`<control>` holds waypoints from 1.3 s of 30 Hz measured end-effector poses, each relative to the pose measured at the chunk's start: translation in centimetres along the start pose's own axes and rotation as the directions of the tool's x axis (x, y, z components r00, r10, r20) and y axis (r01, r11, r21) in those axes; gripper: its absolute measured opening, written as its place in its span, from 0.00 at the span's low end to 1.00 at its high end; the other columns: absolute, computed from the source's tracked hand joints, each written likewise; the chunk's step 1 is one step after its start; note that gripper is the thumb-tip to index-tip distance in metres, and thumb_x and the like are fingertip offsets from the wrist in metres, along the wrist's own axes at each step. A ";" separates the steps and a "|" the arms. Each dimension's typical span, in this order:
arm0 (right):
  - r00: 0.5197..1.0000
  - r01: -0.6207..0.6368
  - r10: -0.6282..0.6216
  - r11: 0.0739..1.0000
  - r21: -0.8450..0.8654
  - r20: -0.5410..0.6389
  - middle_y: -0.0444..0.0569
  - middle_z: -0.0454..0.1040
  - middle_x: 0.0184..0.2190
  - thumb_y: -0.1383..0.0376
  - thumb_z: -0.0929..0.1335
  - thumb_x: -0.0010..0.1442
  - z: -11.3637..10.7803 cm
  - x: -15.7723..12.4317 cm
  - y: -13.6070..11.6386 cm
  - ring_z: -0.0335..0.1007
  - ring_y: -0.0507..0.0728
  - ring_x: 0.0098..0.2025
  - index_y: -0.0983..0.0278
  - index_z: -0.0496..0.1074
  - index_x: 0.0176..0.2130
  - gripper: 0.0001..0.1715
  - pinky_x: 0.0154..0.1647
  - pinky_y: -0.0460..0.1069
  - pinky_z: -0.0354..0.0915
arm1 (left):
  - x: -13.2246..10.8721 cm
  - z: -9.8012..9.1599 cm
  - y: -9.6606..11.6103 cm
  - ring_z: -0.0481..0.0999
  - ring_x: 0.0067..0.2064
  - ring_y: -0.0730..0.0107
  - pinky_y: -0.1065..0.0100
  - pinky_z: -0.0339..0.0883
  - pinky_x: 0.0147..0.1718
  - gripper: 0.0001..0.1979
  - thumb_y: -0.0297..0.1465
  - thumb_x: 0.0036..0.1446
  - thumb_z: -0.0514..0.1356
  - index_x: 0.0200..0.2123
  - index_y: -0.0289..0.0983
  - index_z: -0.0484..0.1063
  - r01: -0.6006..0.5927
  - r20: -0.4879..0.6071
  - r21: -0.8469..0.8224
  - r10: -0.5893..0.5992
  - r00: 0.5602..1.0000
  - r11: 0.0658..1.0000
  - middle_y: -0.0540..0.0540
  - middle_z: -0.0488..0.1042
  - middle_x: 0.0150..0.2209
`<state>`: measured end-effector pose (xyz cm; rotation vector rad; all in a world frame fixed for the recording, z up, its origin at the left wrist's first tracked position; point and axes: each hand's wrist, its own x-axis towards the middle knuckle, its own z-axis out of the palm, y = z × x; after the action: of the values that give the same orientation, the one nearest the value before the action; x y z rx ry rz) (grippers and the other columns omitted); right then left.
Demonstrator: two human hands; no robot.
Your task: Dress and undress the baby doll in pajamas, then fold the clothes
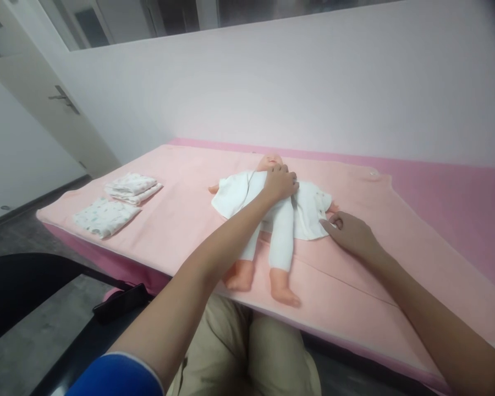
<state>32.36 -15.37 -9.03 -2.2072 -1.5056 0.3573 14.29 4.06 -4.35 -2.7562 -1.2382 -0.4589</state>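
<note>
A baby doll [272, 242] lies on its back on a pink blanket [181, 220], head toward the wall, bare feet toward me. It wears white leggings and an open white top [235, 192]. My left hand [279, 182] rests on the doll's chest just below the chin, fingers curled down onto the top's fabric. My right hand [348, 234] lies at the doll's side, thumb and fingers pinching the edge of the top's right flap.
Two folded printed cloths [119, 201] lie on the blanket at the left. A dark phone-like object [119, 302] sits at the table's near-left edge. A white wall [313, 82] runs behind the table, a door [45, 99] at the far left.
</note>
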 end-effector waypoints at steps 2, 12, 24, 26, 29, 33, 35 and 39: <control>0.997 0.019 -0.022 0.999 0.044 0.073 0.46 0.73 0.31 0.40 0.67 0.64 -0.6 0.0 0.3 0.70 0.61 0.35 0.58 0.65 0.32 0.26 0.39 0.54 0.62 | 0.1 -0.1 0.1 0.65 0.67 0.43 0.49 0.54 0.67 0.25 0.42 0.71 0.52 0.61 0.43 0.80 0.006 0.013 -0.003 -0.006 1.000 1.000 0.37 0.73 0.65; 0.998 0.036 -0.043 0.983 0.179 0.039 0.46 0.77 0.33 0.43 0.72 0.58 -0.7 0.3 2.1 0.72 0.61 0.35 0.57 0.67 0.41 0.24 0.36 0.52 0.62 | 0.1 -0.2 0.2 0.64 0.67 0.44 0.48 0.53 0.67 0.25 0.43 0.71 0.52 0.62 0.44 0.79 0.020 0.025 0.001 -0.020 0.999 1.000 0.37 0.73 0.66; 0.994 -0.102 0.105 0.992 0.073 -0.033 0.53 0.81 0.47 0.34 0.71 0.58 -0.2 0.0 1.1 0.79 0.69 0.49 0.59 0.70 0.55 0.40 0.49 0.60 0.67 | 0.1 0.7 -0.1 0.66 0.65 0.44 0.48 0.54 0.66 0.23 0.41 0.71 0.52 0.59 0.42 0.81 -0.010 -0.046 -0.019 0.009 0.999 1.000 0.35 0.74 0.63; 0.994 -0.105 0.106 0.993 0.062 -0.016 0.53 0.81 0.45 0.33 0.70 0.59 -0.1 0.3 0.7 0.79 0.69 0.46 0.59 0.72 0.52 0.39 0.48 0.59 0.67 | 0.0 0.6 0.0 0.66 0.65 0.44 0.48 0.54 0.67 0.24 0.42 0.72 0.52 0.59 0.41 0.81 -0.013 -0.037 -0.025 0.012 0.999 1.000 0.35 0.74 0.63; 0.996 -0.083 0.081 0.995 0.054 0.029 0.53 0.82 0.40 0.31 0.69 0.59 -0.2 1.4 0.2 0.79 0.70 0.44 0.59 0.75 0.42 0.36 0.45 0.60 0.68 | -0.1 0.4 0.0 0.65 0.66 0.43 0.48 0.54 0.67 0.25 0.44 0.72 0.52 0.60 0.41 0.81 -0.009 -0.023 -0.036 0.008 1.000 0.999 0.35 0.73 0.64; 0.987 -0.124 0.099 0.971 0.203 0.126 0.55 0.84 0.48 0.34 0.72 0.59 -0.9 2.5 -0.7 0.79 0.73 0.50 0.59 0.79 0.44 0.33 0.51 0.63 0.71 | -0.1 0.1 0.1 0.65 0.68 0.44 0.49 0.54 0.68 0.26 0.47 0.72 0.54 0.61 0.42 0.80 -0.003 -0.009 -0.033 0.003 1.000 0.999 0.36 0.73 0.65; 0.976 -0.171 0.106 0.913 0.370 0.191 0.56 0.82 0.57 0.40 0.76 0.59 -1.3 2.3 -1.5 0.78 0.74 0.57 0.59 0.80 0.53 0.33 0.58 0.64 0.72 | -0.1 0.0 0.1 0.65 0.68 0.45 0.50 0.54 0.68 0.25 0.47 0.72 0.54 0.62 0.42 0.80 0.004 0.001 -0.029 -0.004 1.000 1.000 0.37 0.73 0.65; 0.937 -0.235 -0.037 0.667 0.707 0.346 0.55 0.78 0.63 0.50 0.79 0.58 -1.7 0.8 -3.3 0.76 0.73 0.63 0.57 0.74 0.65 0.40 0.62 0.62 0.75 | -0.2 -0.1 0.2 0.65 0.67 0.45 0.51 0.55 0.68 0.25 0.47 0.72 0.54 0.62 0.42 0.80 0.010 0.004 -0.024 -0.010 1.000 1.000 0.37 0.74 0.64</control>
<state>30.75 -13.97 -5.85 -1.5904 -1.0755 1.2087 14.31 3.78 -4.34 -2.7732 -1.2558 -0.4725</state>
